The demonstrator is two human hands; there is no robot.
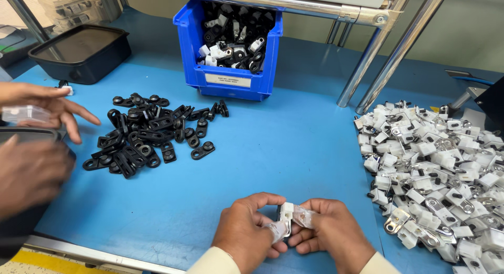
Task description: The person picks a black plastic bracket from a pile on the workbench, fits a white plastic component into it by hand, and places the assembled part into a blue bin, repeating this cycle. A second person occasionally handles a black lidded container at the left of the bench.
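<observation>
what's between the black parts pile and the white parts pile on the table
In the head view, only bare blue table lies between the black pile and the white pile; nearer the edge, both hands hold a white part.

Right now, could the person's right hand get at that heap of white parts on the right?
Probably yes. The right hand lies close beside the heap of white parts, with only bare blue table between. But both hands pinch a small white part, so it isn't free.
</observation>
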